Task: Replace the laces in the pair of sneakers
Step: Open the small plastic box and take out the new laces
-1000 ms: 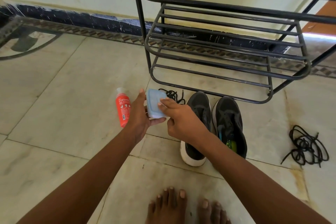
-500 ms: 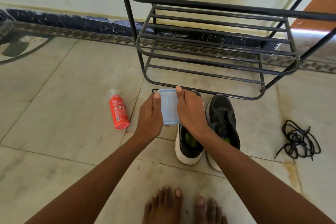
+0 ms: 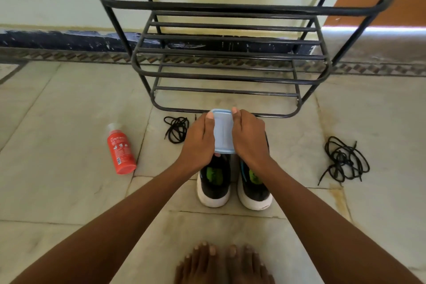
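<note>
Both hands (image 3: 224,136) and blue container (image 3: 223,130) hide sneakers' (image 3: 214,182) fronts.

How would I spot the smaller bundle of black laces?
Find the black metal shoe rack against the wall. Below its left front corner, between the red bottle and the left hand, lies the smaller lace bundle, tighter than the sprawling lace pile far right.

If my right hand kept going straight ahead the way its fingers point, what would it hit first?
Probably the bottom front bar of the black rack, just beyond the right hand, which grips the blue box. Depth is unclear; it might pass over the bar.
</note>
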`<state>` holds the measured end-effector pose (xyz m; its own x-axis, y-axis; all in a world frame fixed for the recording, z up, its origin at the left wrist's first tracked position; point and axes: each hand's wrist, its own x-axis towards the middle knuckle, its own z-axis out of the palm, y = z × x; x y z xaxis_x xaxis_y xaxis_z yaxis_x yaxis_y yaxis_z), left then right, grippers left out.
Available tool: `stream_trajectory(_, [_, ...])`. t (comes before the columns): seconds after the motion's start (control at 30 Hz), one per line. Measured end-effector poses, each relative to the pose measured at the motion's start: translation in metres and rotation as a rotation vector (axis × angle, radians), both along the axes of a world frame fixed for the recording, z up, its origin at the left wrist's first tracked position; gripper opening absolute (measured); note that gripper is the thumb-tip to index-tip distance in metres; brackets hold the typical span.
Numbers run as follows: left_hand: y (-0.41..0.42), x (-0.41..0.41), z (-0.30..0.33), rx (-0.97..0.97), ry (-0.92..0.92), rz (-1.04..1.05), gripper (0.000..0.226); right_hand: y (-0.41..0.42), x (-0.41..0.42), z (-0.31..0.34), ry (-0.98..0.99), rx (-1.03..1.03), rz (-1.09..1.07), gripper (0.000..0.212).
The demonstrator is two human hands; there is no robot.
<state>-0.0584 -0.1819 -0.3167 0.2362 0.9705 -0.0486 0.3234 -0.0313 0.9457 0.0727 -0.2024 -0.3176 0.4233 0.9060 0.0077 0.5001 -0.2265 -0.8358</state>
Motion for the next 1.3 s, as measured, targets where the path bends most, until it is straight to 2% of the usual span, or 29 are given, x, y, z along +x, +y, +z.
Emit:
stream_trajectory(0.1, [-0.001,0.031,-0.009,-0.056,0.013,-0.064,0.040,-0.012,0.034,-0.006,-0.046,0.007,-0.076,0.038])
stream_trajectory(0.23, [-0.007,0.078,-0.009,-0.085,-0.021,-0.211,0.032,-0.029,0.083,-0.019,-0.140,-0.037,-0.194,0.036])
stream_trajectory(0.3, [-0.010,0.098,-0.011,-0.214,-0.073,-0.325,0.034,-0.038,0.108,-0.025,-0.169,-0.065,-0.251,0.037])
stream_trajectory(0.37, [-0.009,0.112,-0.018,-0.338,-0.100,-0.458,0.072,-0.046,0.133,-0.030,-0.191,-0.101,-0.293,0.045])
stream_trajectory(0.4, [-0.008,0.118,-0.023,-0.342,-0.085,-0.546,0.091,-0.051,0.143,-0.033,-0.201,-0.115,-0.303,0.047])
stream_trajectory(0.47, [-0.010,0.124,-0.027,-0.252,-0.038,-0.670,0.108,-0.058,0.153,-0.035,-0.189,-0.128,-0.316,0.050])
stream_trajectory(0.57, [-0.010,0.134,-0.031,-0.015,0.082,-0.644,0.105,-0.066,0.159,-0.039,-0.189,-0.138,-0.343,0.051])
stream_trajectory(0.67, [-0.014,0.142,-0.029,0.138,0.205,-0.660,0.097,-0.074,0.166,-0.044,-0.269,-0.195,-0.360,0.053])
stream_trajectory(0.87, [-0.024,0.150,-0.026,0.235,0.283,-0.689,0.086,-0.094,0.173,-0.042,-0.365,-0.288,-0.327,0.048])
stream_trajectory(1.0, [-0.029,0.148,-0.032,0.374,0.302,-0.722,0.079,-0.105,0.179,-0.034,-0.318,-0.158,-0.307,0.050])
stream_trajectory(1.13, [-0.029,0.148,-0.034,0.342,0.387,-0.685,0.069,-0.111,0.183,-0.026,-0.143,-0.032,-0.328,0.051])
stream_trajectory(1.23, [-0.021,0.150,-0.045,0.232,0.461,-0.676,0.080,-0.122,0.192,-0.029,-0.102,0.014,-0.366,0.047])
stream_trajectory(1.3, [-0.016,0.155,-0.050,0.183,0.465,-0.668,0.090,-0.130,0.195,-0.036,-0.153,0.033,-0.335,0.043])
